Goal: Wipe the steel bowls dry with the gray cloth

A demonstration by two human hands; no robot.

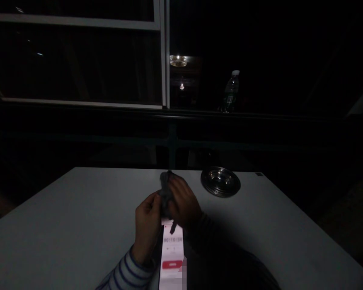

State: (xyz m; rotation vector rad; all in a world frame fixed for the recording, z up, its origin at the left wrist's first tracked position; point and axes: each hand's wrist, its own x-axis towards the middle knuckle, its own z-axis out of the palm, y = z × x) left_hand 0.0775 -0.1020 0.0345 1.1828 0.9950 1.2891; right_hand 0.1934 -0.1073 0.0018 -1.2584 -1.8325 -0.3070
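Observation:
A small dark grey piece of cloth (165,189), crumpled and a little blurred, is held up over the white table between both hands. My left hand (147,223) pinches its left edge between thumb and fingers. My right hand (184,201) is closed on it from the other side, with the fingers bent over its upper part. A thin grey strip hangs below the right hand. Under the hands lies a phone (172,251) with a lit screen showing a running time and a red button; its upper end is partly covered by the hands.
A stack of shiny metal plates (220,181) stands near the far edge of the white table (78,225). Behind the table, a clear plastic bottle (230,92) stands on a dark ledge by a window frame (165,60). The surroundings are very dark.

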